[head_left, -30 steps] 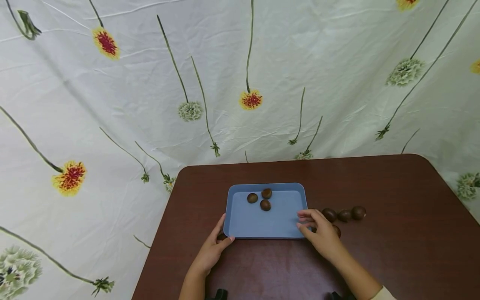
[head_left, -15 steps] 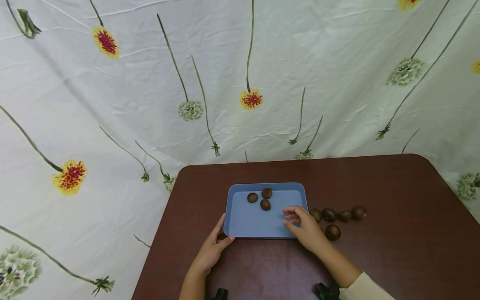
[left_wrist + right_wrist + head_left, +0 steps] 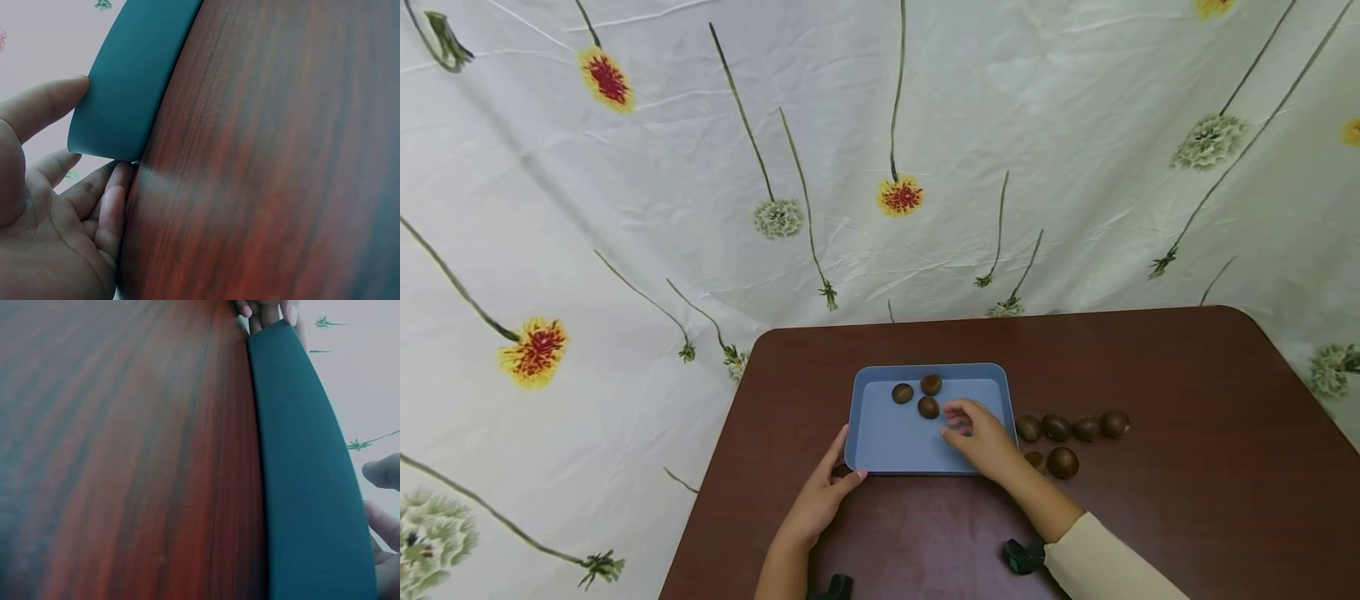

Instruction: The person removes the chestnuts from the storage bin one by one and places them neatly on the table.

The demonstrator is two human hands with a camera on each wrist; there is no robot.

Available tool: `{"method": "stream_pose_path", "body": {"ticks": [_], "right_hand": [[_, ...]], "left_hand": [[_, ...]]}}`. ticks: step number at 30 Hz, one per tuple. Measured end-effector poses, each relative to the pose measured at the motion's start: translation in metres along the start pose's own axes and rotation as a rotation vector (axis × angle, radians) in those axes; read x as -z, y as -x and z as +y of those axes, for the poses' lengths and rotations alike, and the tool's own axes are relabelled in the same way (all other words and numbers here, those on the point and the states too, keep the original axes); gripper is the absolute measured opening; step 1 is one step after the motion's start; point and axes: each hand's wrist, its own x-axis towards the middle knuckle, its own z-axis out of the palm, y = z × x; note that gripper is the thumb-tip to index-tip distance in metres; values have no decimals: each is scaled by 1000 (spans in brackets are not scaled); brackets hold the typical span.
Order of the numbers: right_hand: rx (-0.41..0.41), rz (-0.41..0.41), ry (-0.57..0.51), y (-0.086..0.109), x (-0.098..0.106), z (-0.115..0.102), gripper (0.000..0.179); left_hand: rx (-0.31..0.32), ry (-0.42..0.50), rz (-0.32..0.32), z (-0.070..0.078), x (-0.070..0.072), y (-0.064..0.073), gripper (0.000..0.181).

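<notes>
- Eyes on the right hand (image 3: 981, 433), poised over the right half of a shallow, rectangular blue tray (image 3: 887, 446): thumb and fingers stand apart, and nothing shows between them.
- Here's the relation that matters: a glossy, rounded brown nut (image 3: 928, 407) sits inside the tray, just left of those fingertips, a sliver of blue between. How high the fingers hang, I can't tell.
- That nut looks close to round, so no long axis to call.
- Right behind it, toward the far wall, lies a second rounded brown nut (image 3: 931, 384); left of both, an olive-brown oval nut (image 3: 902, 393), seemingly longer side to side.
- Which hand is nearer? The right, comfortably!
- Down at the near-left corner, the left hand (image 3: 820, 490) holds the tray, thumb against the near side, fingers along the left one; the left wrist view shows the thumb tip at the wall and other fingers bent beneath the corner.
- The tray's long side runs left to right, flat on the reddish-brown wooden-looking worktop (image 3: 1210, 467).
- Out past the right wall, a row of four dark brown nuts (image 3: 1057, 428) stretches rightward; nearer the person sit a large round brown nut (image 3: 1063, 462) and a smaller brown nut (image 3: 1034, 460), partly hidden by the right arm.
</notes>
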Motion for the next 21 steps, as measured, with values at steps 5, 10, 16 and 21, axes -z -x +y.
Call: {"method": "stream_pose_path", "body": {"ticks": [5,10,16,21], "right_hand": [[-25,-2,31,-12,-7,4,36],[-62,-1,52,-23,-12,7,37],[-57,11,68,-34,-17,9,37],[-37,28,118,-39,-20,13,38]], "left_hand": [[-1,3,5,0,0,0,81],[-2,4,3,0,0,-1,81],[-6,8,2,-1,-1,-1,81],[-4,8,2,-2,-1,-2,80]]}}
